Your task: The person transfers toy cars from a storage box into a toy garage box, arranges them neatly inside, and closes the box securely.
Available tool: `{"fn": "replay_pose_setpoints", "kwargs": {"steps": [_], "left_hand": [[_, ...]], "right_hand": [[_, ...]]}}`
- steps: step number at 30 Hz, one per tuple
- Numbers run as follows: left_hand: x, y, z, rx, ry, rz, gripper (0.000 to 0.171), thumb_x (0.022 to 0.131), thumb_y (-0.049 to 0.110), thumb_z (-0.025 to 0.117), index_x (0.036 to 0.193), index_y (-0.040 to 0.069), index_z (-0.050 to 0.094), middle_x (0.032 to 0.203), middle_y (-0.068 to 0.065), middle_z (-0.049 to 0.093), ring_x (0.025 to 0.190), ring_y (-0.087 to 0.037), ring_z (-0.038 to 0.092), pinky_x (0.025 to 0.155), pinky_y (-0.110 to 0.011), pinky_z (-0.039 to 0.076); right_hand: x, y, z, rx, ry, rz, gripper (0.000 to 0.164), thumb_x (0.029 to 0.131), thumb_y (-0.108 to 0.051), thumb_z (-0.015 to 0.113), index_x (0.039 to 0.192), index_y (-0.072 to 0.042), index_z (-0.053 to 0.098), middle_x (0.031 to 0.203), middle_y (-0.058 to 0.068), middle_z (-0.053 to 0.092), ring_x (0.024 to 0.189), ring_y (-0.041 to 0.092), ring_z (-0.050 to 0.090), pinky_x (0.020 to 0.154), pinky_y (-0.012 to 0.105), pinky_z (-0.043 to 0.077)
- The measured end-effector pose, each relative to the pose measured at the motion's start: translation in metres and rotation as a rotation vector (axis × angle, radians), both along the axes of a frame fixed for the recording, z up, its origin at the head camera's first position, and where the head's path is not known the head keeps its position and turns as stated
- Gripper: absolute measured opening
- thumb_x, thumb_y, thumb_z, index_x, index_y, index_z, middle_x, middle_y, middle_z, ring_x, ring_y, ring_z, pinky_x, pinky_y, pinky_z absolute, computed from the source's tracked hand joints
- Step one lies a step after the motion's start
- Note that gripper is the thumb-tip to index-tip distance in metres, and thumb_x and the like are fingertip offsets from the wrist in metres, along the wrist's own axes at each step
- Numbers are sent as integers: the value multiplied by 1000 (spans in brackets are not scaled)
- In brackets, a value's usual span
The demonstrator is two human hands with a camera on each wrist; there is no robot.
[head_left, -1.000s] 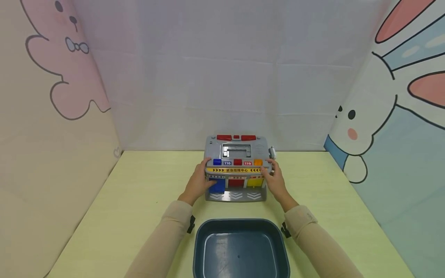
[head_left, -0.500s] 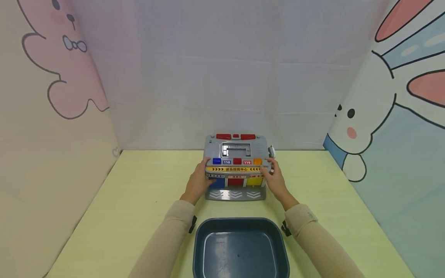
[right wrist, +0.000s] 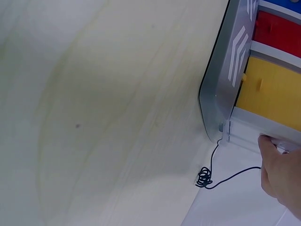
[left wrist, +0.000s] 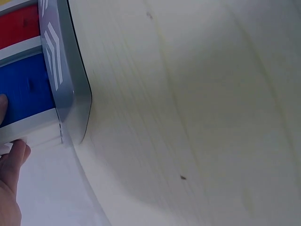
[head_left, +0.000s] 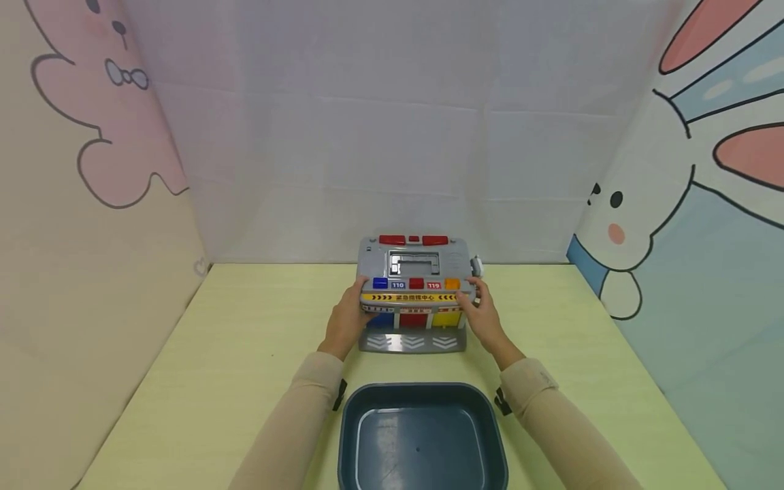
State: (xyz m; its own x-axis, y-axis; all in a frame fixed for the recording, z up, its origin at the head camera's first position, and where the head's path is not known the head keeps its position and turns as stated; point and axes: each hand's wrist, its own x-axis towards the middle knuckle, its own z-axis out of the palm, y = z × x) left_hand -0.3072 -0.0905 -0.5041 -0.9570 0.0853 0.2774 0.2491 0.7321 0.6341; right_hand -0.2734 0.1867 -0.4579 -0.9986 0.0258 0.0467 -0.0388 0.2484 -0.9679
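A grey toy garage (head_left: 372, 258) stands at the back of the table. Along its front are a blue door (left wrist: 28, 87), a red door (head_left: 413, 320) and a yellow door (right wrist: 273, 94), all lying flat in their frames. My left hand (head_left: 345, 320) grips the garage's left side, its thumb over the blue door. On the opposite side my right hand (head_left: 486, 320) holds the upper right corner, thumb on the front edge and fingers round the side. A grey ramp with white arrows (head_left: 413, 342) juts out below the doors.
A dark blue tray (head_left: 422, 386) sits between the forearms, nearer the body. Beside the garage, a thin black coiled cord (right wrist: 204, 178) lies at right. A white curtain (head_left: 392, 150) hangs behind the table, with painted walls on both sides.
The blue door stuck out over the ramp one second ago and has swung in flat, under the left thumb. The right hand has kept its hold on the garage.
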Motion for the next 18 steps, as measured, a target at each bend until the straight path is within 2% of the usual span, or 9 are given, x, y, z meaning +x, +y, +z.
{"fn": "replay_pose_setpoints", "kwargs": {"steps": [4, 8, 11, 15, 18], "left_hand": [[1, 1, 1, 14, -21, -5, 75, 82, 12, 81, 142, 20, 36, 130, -17, 53, 109, -39, 58, 85, -53, 50], [2, 1, 0, 34, -42, -16, 76, 83, 13, 79, 144, 19, 35, 134, -17, 51, 115, -39, 55, 90, -53, 47], [2, 0, -2, 42, -46, -20, 76, 84, 14, 78, 145, 19, 33, 136, -17, 50, 120, -37, 53, 93, -52, 46], [2, -1, -5, 45, -52, -28, 77, 86, 12, 76, 148, 20, 31, 139, -18, 47, 123, -36, 50, 95, -52, 44], [3, -2, -6, 42, -58, -41, 79, 88, 10, 74, 150, 21, 27, 140, -19, 45, 125, -37, 48, 96, -53, 44]], "right_hand": [[1, 1, 0, 17, 2, 1, 50, 102, -23, 53, 144, -4, 32, 116, 20, 44, 96, 29, 53, 93, 57, 41], [-1, 4, -2, 33, 1, 30, 53, 103, -23, 51, 146, -3, 29, 118, 22, 43, 100, 34, 54, 92, 58, 41], [-7, 11, -12, 40, 1, 59, 55, 103, -25, 51, 148, -4, 27, 124, 25, 41, 107, 40, 54, 92, 59, 41], [-15, 19, -28, 109, 29, 75, 57, 103, -30, 51, 150, -8, 28, 135, 28, 40, 118, 46, 49, 93, 58, 42], [-16, 22, -31, 204, 78, 72, 57, 103, -32, 51, 150, -8, 30, 140, 27, 39, 120, 47, 48, 93, 56, 44]]}}
